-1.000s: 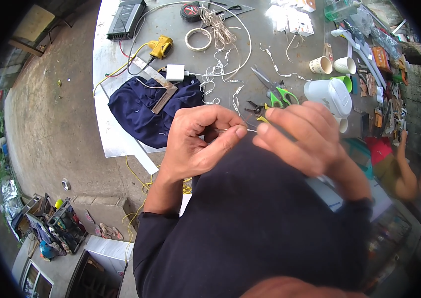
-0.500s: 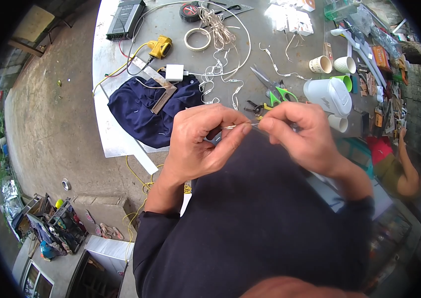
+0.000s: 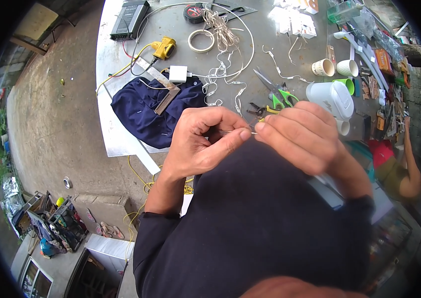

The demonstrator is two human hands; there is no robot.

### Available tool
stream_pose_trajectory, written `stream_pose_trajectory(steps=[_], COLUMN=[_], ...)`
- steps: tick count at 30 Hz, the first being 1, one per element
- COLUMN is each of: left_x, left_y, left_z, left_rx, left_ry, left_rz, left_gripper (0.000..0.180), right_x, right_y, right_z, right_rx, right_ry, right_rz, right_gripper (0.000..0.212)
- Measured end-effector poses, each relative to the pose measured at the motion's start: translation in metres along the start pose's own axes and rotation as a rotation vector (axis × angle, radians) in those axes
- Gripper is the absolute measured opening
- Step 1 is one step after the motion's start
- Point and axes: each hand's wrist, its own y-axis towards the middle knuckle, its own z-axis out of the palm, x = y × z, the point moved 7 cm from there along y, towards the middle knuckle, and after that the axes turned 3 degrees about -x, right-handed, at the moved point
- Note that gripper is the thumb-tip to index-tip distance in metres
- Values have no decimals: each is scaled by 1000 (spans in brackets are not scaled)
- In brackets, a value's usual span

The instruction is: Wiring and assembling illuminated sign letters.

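My left hand (image 3: 203, 141) is closed, thumb pressed against the index finger, with a thin pale wire (image 3: 253, 132) pinched in it. Facing it, my right hand (image 3: 304, 136) pinches the same wire's short end, its back turned up and its fingers pressed together. Only a small bit of wire shows between the fingertips. Just beyond the hands lie green-handled scissors (image 3: 284, 98) and a tool with yellow handles (image 3: 270, 110), partly hidden by my right hand. Strings of small white light modules (image 3: 241, 92) stretch over the grey table (image 3: 265, 37).
Left on the table are a dark blue cloth (image 3: 133, 114), a metal square (image 3: 168, 101), a white adapter (image 3: 177, 74) and a yellow connector (image 3: 164, 48). Tape (image 3: 201, 41) lies farther back. Cups (image 3: 322, 67) and a white jug (image 3: 327, 97) stand right. Another person (image 3: 401, 171) is at far right.
My right hand has rolled over, showing more of its back, and come closer to my left fingertips. The stretch of wire between them is shorter. The whole view has shifted slightly.
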Motion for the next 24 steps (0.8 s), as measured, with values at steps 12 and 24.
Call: stream_pose_trajectory(steps=[12,24], left_x=[7,-16], left_y=[4,8], left_z=[-7,7], left_rx=[-44,319], left_ry=[-14,-100], left_rz=[-60,-179], left_gripper=[8,8], right_x=[-41,-20], right_y=[-21,18], right_z=[26,-14], right_rx=[242,170], right_ry=[630,369], right_rz=[796,179], right_gripper=[12,37])
